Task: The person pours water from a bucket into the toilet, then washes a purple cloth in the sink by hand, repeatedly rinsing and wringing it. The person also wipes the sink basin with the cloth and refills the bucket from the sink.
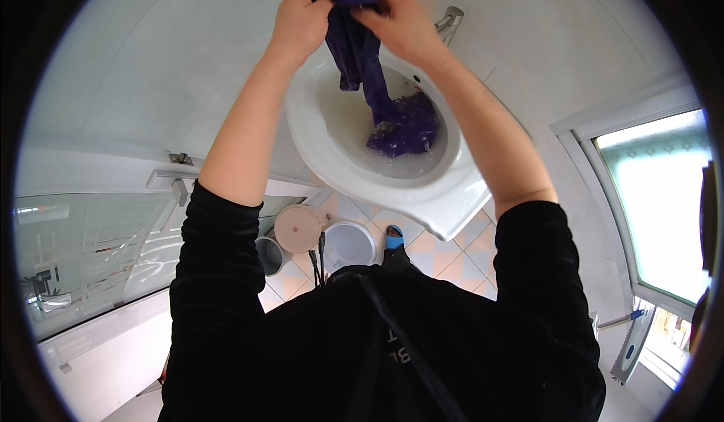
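Both my arms reach forward over a white washbasin (313, 139) that holds cloudy water. A dark purple cloth (354, 49), probably a garment, is lifted above the basin's far side. My left hand (300, 21) grips its upper left edge, fingers closed round the fabric. On the other side my right hand (400, 26) pinches the cloth; its fingers are partly smeared by motion. From between the hands the wet fabric hangs down, and its lower part lies bunched in the water.
A metal faucet (450, 21) stands at the basin's far right. Below on the tiled floor (445, 260) are a white bucket (351, 245), a pinkish round lid or stool (297, 229) and a grey bin (269, 256). A bright window (652, 188) is at right, a glass-panelled door (90, 248) at left.
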Tool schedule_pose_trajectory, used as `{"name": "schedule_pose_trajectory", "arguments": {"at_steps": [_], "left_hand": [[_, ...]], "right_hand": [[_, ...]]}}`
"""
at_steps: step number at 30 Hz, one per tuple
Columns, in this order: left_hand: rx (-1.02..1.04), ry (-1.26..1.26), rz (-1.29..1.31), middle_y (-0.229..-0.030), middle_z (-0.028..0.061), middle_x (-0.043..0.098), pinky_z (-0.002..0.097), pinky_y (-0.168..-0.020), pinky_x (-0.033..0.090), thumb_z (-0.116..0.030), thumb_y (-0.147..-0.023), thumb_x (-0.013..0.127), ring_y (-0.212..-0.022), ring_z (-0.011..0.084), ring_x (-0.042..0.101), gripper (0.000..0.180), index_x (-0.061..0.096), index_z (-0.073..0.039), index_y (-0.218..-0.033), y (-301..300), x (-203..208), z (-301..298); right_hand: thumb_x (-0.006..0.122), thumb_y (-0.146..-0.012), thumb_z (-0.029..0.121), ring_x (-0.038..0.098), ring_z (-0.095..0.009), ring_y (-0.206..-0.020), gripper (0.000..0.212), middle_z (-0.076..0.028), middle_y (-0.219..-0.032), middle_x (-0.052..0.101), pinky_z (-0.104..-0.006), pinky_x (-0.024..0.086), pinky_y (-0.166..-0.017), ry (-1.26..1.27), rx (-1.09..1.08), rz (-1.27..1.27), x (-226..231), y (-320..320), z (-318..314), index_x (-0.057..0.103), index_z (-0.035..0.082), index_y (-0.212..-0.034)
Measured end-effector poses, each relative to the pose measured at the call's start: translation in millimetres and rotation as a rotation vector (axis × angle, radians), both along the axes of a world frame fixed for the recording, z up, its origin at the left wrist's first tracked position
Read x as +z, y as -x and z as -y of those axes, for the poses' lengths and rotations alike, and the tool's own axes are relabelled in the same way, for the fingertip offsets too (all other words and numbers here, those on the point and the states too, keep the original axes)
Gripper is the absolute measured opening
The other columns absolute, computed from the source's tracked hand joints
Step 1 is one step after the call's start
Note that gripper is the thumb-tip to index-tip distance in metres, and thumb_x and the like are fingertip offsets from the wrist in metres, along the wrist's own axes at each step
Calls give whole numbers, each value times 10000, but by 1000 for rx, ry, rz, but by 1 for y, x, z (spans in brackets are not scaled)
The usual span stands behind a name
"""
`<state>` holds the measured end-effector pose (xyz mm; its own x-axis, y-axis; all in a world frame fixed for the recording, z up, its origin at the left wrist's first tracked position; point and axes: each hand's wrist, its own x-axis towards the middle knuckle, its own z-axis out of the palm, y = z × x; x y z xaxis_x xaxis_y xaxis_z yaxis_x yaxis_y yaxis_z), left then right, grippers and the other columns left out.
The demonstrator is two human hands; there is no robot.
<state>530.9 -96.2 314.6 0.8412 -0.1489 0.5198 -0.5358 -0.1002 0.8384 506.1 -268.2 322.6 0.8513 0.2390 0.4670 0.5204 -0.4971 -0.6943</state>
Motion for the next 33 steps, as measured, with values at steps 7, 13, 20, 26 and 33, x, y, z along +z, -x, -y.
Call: {"name": "schedule_pose_trajectory", "arguments": {"at_steps": [7,13,20,26,33], "left_hand": [[472,-743,-220,-968,167,611,353,-811,447,-122,-792,583,-913,295,582,314,607,-157,-1103,11,-125,-7],[518,-784,-732,-1019,200,607,391,-824,476,-235,-854,580,-967,286,597,346,562,-21,-1125,37,-167,6],[146,225,-1537,-1303,238,422,488,-955,382,-296,-888,557,-1212,329,422,561,359,20,-1308,36,-222,3],[-17,620,-1515,-1370,200,352,515,-1019,310,-424,-912,460,-1241,332,377,579,363,-5,-1300,35,-200,30],[-504,1522,-1586,-928,108,502,280,-681,454,-286,-867,605,-791,191,491,425,434,29,-1094,6,-222,-2]], "right_hand": [[587,-820,254,620,-300,-764,276,-178,-754,639,-365,463,-695,-425,-64,-613,-153,-4,10,637,-13,-872],[585,-810,261,582,-365,-955,279,-211,-906,626,-422,457,-829,181,-217,-548,-231,-20,19,626,42,-978],[627,-741,174,598,-318,-973,333,-143,-1003,636,-443,448,-851,845,-99,-356,-260,-3,-4,603,88,-1063],[625,-691,183,621,-319,-872,293,-180,-930,645,-388,472,-790,-260,49,-602,-215,3,-6,649,23,-935],[628,-734,248,594,-376,-638,238,-169,-637,599,-422,466,-664,-152,174,-64,-138,69,-64,566,22,-775]]}}
